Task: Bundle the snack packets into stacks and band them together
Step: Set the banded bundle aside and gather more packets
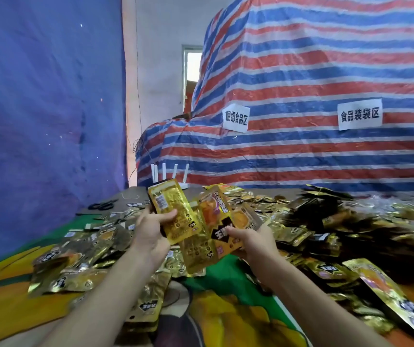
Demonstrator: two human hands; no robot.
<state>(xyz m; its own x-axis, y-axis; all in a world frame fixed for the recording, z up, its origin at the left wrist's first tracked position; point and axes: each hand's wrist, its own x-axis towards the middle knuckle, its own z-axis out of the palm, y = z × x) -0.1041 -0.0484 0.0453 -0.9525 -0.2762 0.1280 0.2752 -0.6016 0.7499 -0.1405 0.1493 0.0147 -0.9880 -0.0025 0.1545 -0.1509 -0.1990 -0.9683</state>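
Note:
My left hand [150, 234] grips a gold foil snack packet [173, 211], held upright with its back label facing me. My right hand [253, 242] holds a fan of several gold and orange packets [216, 221] by their lower edge, thumb on top. The two hands are close together above the table, and the left packet overlaps the front of the right hand's fan. Loose gold packets [80, 261] lie scattered below on the left, and a big heap of packets [338, 226] rises on the right.
A colourful printed cloth [226, 309] covers the table. Black scissors [102, 205] lie at the far left back. A white router with antennas [170, 174] stands behind. A striped tarp [301, 121] with two paper signs covers a mound at the back; a blue sheet [38, 108] hangs at left.

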